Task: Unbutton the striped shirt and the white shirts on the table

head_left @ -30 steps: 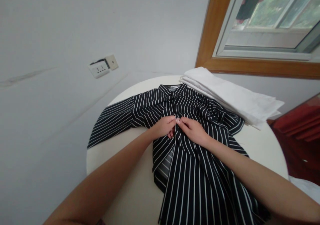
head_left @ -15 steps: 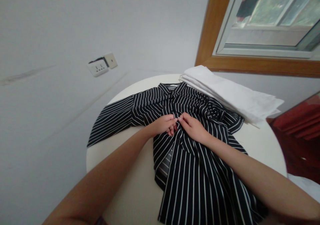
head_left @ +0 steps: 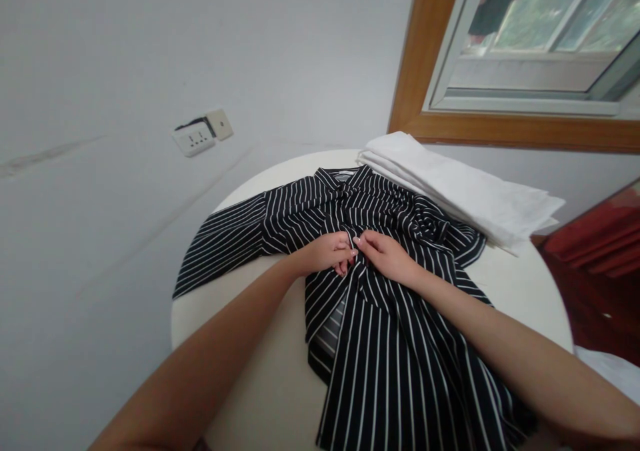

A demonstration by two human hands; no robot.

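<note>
A black shirt with white stripes (head_left: 370, 357) lies face up on a round white table (head_left: 265, 364), its collar at the far side. One sleeve stretches out to the left; the right one is bunched up. At the middle of the front opening, my left hand (head_left: 330, 252) pinches the edge of the shirt. Close beside it, my right hand (head_left: 384, 253) grips the opposite edge between thumb and finger. The fingertips nearly touch. Any button between them is too small or hidden to make out. Below the hands the front hangs apart, showing the grey inside.
Folded white sheets (head_left: 465, 184) lie at the table's back right, against the shirt's bunched sleeve. Behind stands a white wall with a socket (head_left: 194, 139) and a wood-framed window (head_left: 520, 127). Red cloth (head_left: 595, 234) is off to the right, beyond the table.
My left thumb has shifted slightly downward, and the fingertips of my two hands have moved a little apart. The shirt lies as before, still pinched.
</note>
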